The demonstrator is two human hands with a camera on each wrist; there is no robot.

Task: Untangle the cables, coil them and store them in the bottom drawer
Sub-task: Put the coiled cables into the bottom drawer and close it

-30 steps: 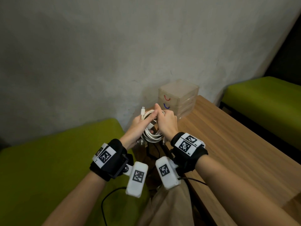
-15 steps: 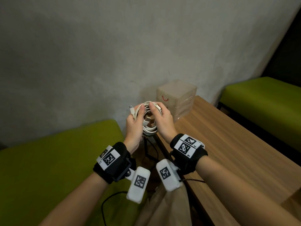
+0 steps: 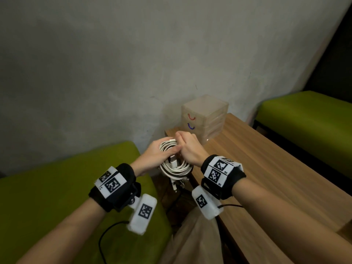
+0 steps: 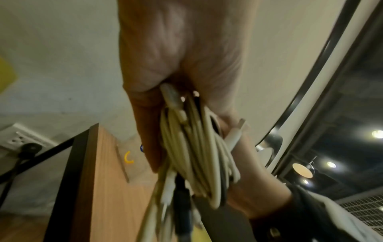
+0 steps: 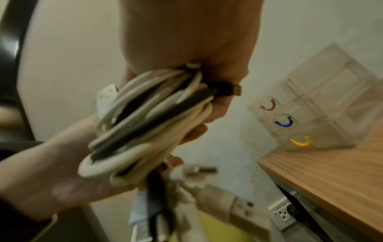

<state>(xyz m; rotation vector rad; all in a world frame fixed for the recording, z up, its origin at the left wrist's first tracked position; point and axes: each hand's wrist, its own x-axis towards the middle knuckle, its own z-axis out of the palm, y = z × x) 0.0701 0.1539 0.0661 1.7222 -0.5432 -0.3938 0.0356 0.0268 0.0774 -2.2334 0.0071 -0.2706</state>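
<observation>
Cables (image 3: 172,164) sit bundled in a loose coil, mostly white with at least one black strand among them, held in the air between both hands, off the near-left corner of the wooden counter (image 3: 266,168). Left hand (image 3: 155,156): fingers and thumb curled round the left side of the coil, grip closed on the loops; in the left wrist view the strands (image 4: 196,147) run down out of the closed palm. Right hand (image 3: 187,147): curled into a fist on the top right of the coil, grip closed on the same cables; the right wrist view shows white and black loops (image 5: 149,119) pressed between the fingers and the palm. Several plug ends (image 3: 176,184) hang free below the coil. A white connector (image 3: 172,140) pokes out at the top, between the two hands.

Drawer unit (image 3: 204,119): small, translucent, standing on the far-left corner of the counter against the grey wall (image 3: 133,63). Three stacked drawers, handles red (image 5: 268,105), blue (image 5: 283,122) and yellow (image 5: 300,141) from top to bottom. All three appear shut, though the view is blurred. The hands are near the unit, not touching it.

Green benches: one left of the counter (image 3: 57,187), one at far right (image 3: 308,115). Wall socket (image 5: 282,212) visible below the counter edge.
</observation>
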